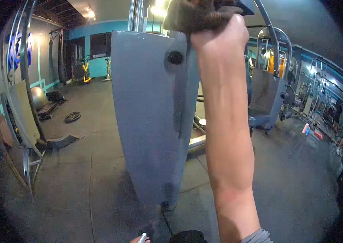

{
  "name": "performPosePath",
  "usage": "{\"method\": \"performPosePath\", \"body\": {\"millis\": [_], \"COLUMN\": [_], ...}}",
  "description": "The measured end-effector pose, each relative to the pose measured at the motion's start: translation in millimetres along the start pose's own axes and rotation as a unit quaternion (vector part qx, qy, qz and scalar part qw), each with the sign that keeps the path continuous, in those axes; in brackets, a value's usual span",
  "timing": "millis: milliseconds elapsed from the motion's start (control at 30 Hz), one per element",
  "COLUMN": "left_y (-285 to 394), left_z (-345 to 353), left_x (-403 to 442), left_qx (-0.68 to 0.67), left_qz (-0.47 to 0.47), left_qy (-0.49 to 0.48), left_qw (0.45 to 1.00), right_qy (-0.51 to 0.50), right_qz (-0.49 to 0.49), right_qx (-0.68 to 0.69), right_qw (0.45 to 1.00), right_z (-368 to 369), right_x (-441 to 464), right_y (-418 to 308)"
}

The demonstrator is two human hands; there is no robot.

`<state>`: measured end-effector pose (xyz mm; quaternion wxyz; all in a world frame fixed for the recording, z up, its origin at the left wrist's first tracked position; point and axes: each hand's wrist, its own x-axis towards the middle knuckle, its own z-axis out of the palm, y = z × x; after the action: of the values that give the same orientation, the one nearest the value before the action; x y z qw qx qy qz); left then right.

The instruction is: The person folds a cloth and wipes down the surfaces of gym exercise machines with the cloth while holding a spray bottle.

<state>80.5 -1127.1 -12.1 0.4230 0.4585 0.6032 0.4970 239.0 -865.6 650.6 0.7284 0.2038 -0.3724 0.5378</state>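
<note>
My right hand (pixel 238 26) is raised at the top of the view, closed on a dark brown cloth (pixel 204 18). The cloth lies near the upper right part of a tall grey machine panel (pixel 147 101); whether it touches the panel is unclear. Low at the bottom edge, only part of my left hand (pixel 146 240) shows, closed around a small white object (pixel 142 238), most of which is cut off.
A metal-framed machine (pixel 26 117) stands at the left, with a silver exercise ball (pixel 38 97) and a black weight plate (pixel 73 117) on the floor beyond. More gym machines (pixel 264 93) stand at the right, near a pink and blue bottle (pixel 305 128). A dark cable (pixel 166 220) runs below the panel.
</note>
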Motion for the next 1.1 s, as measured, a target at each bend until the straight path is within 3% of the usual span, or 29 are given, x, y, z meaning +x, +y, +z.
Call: {"method": "performPosePath", "body": {"millis": [33,67,133,167,267,333,400,433,467,533,600,667,733,800,833,900,933,1000,1100], "left_y": [7,13,23,15,3,30,22,19,17,14,15,-3,11,32,25,1,-10,-7,11], "left_z": [-3,-4,-6,-7,-11,-15,-22,-24,-22,-20,-19,-14,-10,-3,-2,1,6,8,12], "left_x": [0,-1,-6,-7,-13,-16,-17,-17,-18,-15,-9,0,5,7,7,18,17,14,9], "left_qx": [0.125,0.081,-0.01,-0.007,0.012,0.035,0.077,0.1,0.107,0.121,0.1,0.024,0.057,0.018,-0.019,-0.093,-0.07,-0.061,-0.006], "left_qz": [0.104,0.022,-0.143,-0.105,-0.039,-0.048,-0.035,-0.028,-0.005,0.045,0.022,-0.031,0.004,0.024,-0.023,-0.11,-0.047,-0.048,-0.016], "left_qy": [-0.003,-0.014,-0.033,-0.023,-0.008,-0.015,-0.036,-0.051,-0.041,-0.02,-0.016,-0.006,-0.011,0.002,-0.011,-0.031,-0.006,-0.005,0.001], "left_qw": [0.987,0.996,0.989,0.994,0.999,0.998,0.996,0.993,0.993,0.991,0.995,0.999,0.998,1.0,0.999,0.989,0.996,0.997,1.0], "right_qy": [-0.048,0.045,0.061,0.066,-0.008,0.02,-0.01,-0.024,-0.08,-0.1,-0.083,-0.111,-0.136,-0.136,-0.138,-0.153,-0.171,-0.186,-0.164], "right_qz": [0.007,-0.003,-0.014,-0.014,-0.133,-0.297,-0.385,-0.427,-0.455,-0.437,-0.431,-0.502,-0.643,-0.665,-0.676,-0.653,-0.636,-0.564,-0.593], "right_qx": [-0.009,-0.064,-0.024,-0.012,-0.143,-0.236,-0.336,-0.387,-0.625,-0.797,-0.777,-0.734,-0.657,-0.639,-0.63,-0.644,-0.651,-0.692,-0.673], "right_qw": [0.999,0.997,0.998,0.998,0.981,0.925,0.86,0.817,0.629,0.406,0.452,0.444,0.37,0.362,0.357,0.369,0.376,0.411,0.411], "right_z": [-10,-11,-12,-13,-2,-10,-7,-5,-5,6,24,16,-26,-44,-48,-39,-28,-1,-1], "right_x": [2,4,8,12,-39,-26,-12,-5,7,18,-8,-12,32,18,10,11,20,21,5], "right_y": [-6,-11,-3,-4,-23,-41,-68,-82,-94,-87,-59,-55,-47,-39,-37,-44,-51,-63,-49]}}
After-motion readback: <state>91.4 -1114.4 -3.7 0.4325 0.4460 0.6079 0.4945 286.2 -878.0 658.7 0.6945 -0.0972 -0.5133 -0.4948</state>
